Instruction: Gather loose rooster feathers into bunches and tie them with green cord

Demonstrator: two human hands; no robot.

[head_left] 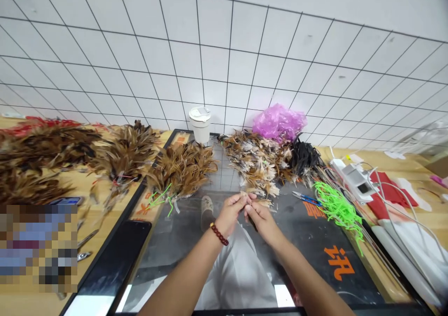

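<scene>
My left hand (231, 212) and my right hand (259, 215) meet over the dark glass-topped mat (308, 241), fingertips pinched together on a few small pale-brown feathers (249, 197). A dark red bead bracelet (219, 234) circles my left wrist. The hands are at the near edge of a pile of mixed brown and white feathers (257, 162). A bundle of tawny feathers (182, 166) lies to the left of them. Blue-handled snips (306, 198) rest just right of my right hand.
A white lidded cup (200, 123) stands by the tiled wall. Pink plastic bag (278, 121), black feathers (304, 157), neon green cords (338, 208), white device with cables (355, 178) at right. More brown feather heaps (45, 152) and a black phone (115, 260) at left.
</scene>
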